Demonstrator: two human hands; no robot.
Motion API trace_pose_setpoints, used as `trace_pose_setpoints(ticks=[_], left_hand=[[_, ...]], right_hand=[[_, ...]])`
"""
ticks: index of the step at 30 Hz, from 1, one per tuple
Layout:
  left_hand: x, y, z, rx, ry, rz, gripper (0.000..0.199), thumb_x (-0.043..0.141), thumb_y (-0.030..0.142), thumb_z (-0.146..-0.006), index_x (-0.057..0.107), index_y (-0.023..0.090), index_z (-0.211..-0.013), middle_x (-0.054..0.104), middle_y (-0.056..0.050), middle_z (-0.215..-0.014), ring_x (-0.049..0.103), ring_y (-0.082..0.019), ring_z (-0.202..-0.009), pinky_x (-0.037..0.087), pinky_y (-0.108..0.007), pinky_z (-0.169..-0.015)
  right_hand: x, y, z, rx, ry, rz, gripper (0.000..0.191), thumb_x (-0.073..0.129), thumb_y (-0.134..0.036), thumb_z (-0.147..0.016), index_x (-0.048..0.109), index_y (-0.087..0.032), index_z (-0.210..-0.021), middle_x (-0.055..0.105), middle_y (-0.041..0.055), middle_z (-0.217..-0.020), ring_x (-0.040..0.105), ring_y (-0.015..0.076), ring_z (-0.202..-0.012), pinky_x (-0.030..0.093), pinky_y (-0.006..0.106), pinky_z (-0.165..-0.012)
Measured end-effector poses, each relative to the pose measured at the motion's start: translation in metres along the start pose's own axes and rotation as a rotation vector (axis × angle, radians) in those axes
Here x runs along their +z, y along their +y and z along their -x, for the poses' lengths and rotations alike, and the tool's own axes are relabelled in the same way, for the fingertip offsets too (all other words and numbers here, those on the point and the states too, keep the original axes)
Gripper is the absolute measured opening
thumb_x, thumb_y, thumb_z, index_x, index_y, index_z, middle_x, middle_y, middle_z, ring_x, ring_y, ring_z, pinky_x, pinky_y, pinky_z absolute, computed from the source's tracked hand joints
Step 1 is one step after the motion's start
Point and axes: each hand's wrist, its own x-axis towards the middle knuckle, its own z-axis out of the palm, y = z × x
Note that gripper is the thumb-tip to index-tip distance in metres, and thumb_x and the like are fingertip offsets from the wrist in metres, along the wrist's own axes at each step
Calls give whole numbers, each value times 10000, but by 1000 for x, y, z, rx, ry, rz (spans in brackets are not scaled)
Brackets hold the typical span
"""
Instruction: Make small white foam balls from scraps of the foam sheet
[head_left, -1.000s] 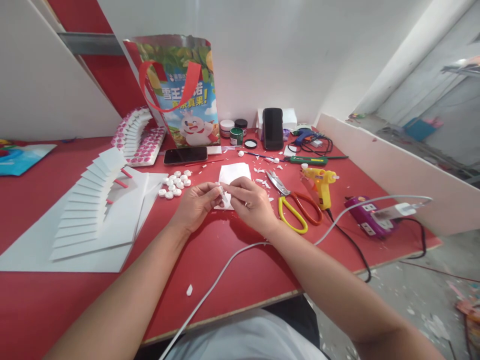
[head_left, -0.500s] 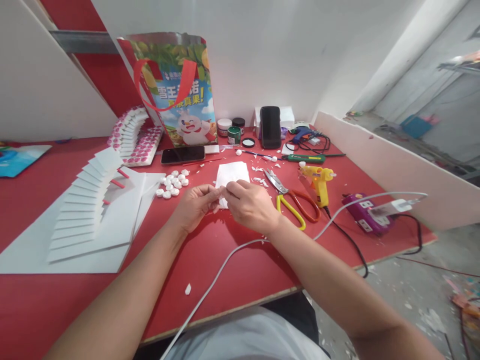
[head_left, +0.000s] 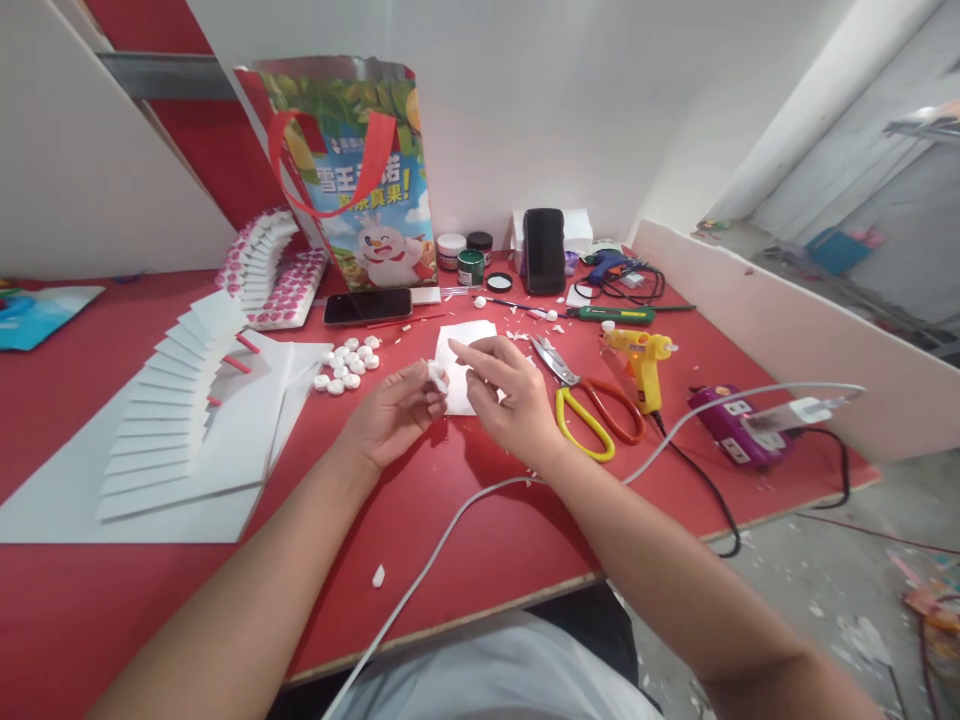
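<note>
My left hand (head_left: 396, 412) pinches a small crumpled white piece (head_left: 437, 377), perhaps paper, between thumb and fingers. Just right of it, my right hand (head_left: 511, 393) is raised with the fingers apart and the index finger stretched out; nothing shows in its grasp. Under and behind both hands lies a white sheet of paper (head_left: 459, 400) on the red table. To the left sits a cluster of small white rolled pieces (head_left: 350, 364). Scissors (head_left: 574, 385) with one yellow and one red handle lie open beside my right hand.
A yellow glue gun (head_left: 641, 360) and a purple power strip (head_left: 739, 428) stand right. A white cable (head_left: 450, 545) crosses the front. White stepped boards (head_left: 161, 410) lie left. Behind are a phone (head_left: 367, 306), a colourful bag (head_left: 375, 190), jars (head_left: 470, 268) and a green-handled tool (head_left: 615, 314).
My right hand has come away from the white piece and moved slightly right, its fingers opening out. My left hand keeps the piece, which now shows between its fingertips.
</note>
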Motion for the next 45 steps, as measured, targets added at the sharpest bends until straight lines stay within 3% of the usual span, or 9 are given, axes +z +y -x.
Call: trace_pose_setpoints(ticks=[4, 8, 13, 17, 25, 32, 40, 45], left_hand=[[1, -2, 0, -66, 30, 109, 165, 811, 231, -775, 688, 123, -753, 657, -33, -765, 573, -78, -623, 508, -175, -560], [2, -5, -2, -61, 23, 155, 166, 765, 236, -830, 678, 106, -774, 614, -11, -699, 582, -79, -615, 522, -179, -586], [5, -7, -1, -56, 83, 142, 130, 759, 191, -829, 677, 102, -782, 610, -4, -676, 577, -83, -597, 512, -186, -566], [6, -8, 0, -47, 109, 94, 115, 756, 174, -827, 681, 111, -766, 614, -7, -666, 581, -94, -603, 522, -203, -584], [2, -9, -1, -19, 51, 59, 179, 833, 190, -744, 665, 131, -728, 582, 19, -650, 544, -64, -591, 504, -166, -577], [1, -6, 0, 20, 31, 6, 212, 849, 215, -722, 729, 150, -886, 568, 33, -620, 496, -47, -525, 463, -153, -527], [2, -6, -2, 140, 35, -48, 308, 915, 257, -626, 745, 113, -839, 566, 33, -595, 468, -38, -509, 432, -155, -485], [4, -6, -1, 173, 55, -80, 321, 932, 253, -585, 731, 148, -812, 585, 45, -585, 492, -44, -486, 472, -170, -495]], right_hand=[[5, 5, -1, 130, -10, -152, 393, 490, -128, -903, 735, -263, -1179, 603, 54, -967, 575, 119, -782, 465, 237, -603], [8, 8, 1, 61, -27, -163, 386, 477, -109, -893, 746, -233, -1142, 610, 55, -962, 598, 120, -816, 504, 247, -671], [5, 10, 4, -115, -87, 101, 388, 462, -143, -925, 691, -220, -1229, 617, 86, -1045, 619, 148, -878, 529, 294, -762], [1, 9, 4, -174, -162, 293, 393, 456, -171, -937, 650, -214, -1277, 629, 100, -1066, 621, 178, -912, 533, 310, -770], [-1, 6, 2, -162, -217, 336, 357, 447, -192, -941, 670, -206, -1220, 630, 97, -1031, 620, 183, -881, 525, 307, -763], [0, 3, 3, -127, -226, 309, 299, 456, -196, -934, 705, -186, -1098, 638, 99, -1021, 619, 174, -864, 516, 291, -747], [5, 1, 6, -87, -201, 270, 338, 452, -203, -927, 643, -142, -1199, 618, 111, -1031, 594, 149, -766, 502, 271, -660], [8, -1, 7, -46, -227, 275, 332, 485, -215, -905, 632, -134, -1192, 602, 115, -1042, 572, 148, -736, 500, 287, -662]])
